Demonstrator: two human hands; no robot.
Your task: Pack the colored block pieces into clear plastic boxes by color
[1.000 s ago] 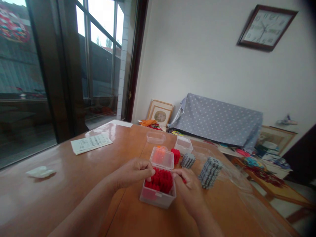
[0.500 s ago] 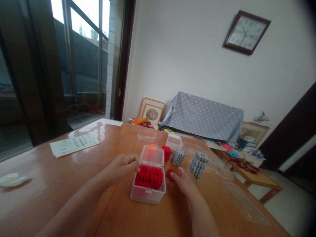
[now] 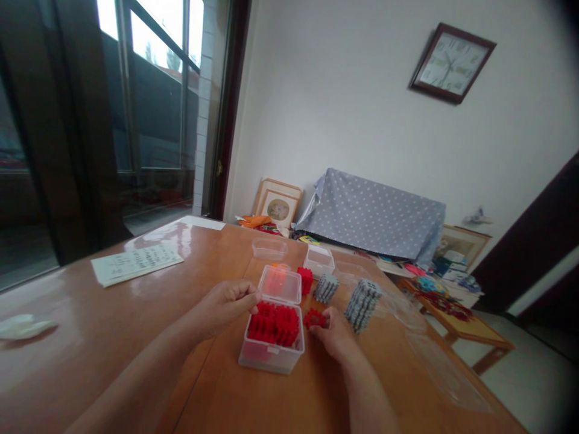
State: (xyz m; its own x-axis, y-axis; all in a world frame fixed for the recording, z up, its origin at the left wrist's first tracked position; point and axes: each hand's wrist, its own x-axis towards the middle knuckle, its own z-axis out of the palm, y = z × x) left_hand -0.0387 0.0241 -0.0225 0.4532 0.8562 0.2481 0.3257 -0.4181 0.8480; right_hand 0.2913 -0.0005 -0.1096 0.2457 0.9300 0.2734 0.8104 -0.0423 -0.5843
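A clear plastic box point(image 3: 271, 360) stands on the table with its hinged lid point(image 3: 279, 286) tipped back. Rows of red toothed plastic pieces point(image 3: 274, 325) fill it. At the box's left rim is my left hand point(image 3: 233, 301), fingers curled and thumb pressed to them; whatever they hold is hidden. My right hand point(image 3: 335, 334), right of the box, pinches a red gear-shaped piece point(image 3: 314, 318) low over the tabletop. Beyond it are a small red stack point(image 3: 304, 280), a short grey stack point(image 3: 326, 288) and a taller grey stack point(image 3: 362, 305).
Behind the lid are a clear tray point(image 3: 270, 248) and a white-lidded box point(image 3: 319, 260). Transparent packaging point(image 3: 446, 367) lies along the table's right edge. Handwritten sheets point(image 3: 138, 263) and a crumpled white tissue point(image 3: 25, 327) lie at left.
My right hand has shifted slightly, and more of the red gear-shaped piece shows beyond its fingertips. The left hand stays at the box's rim.
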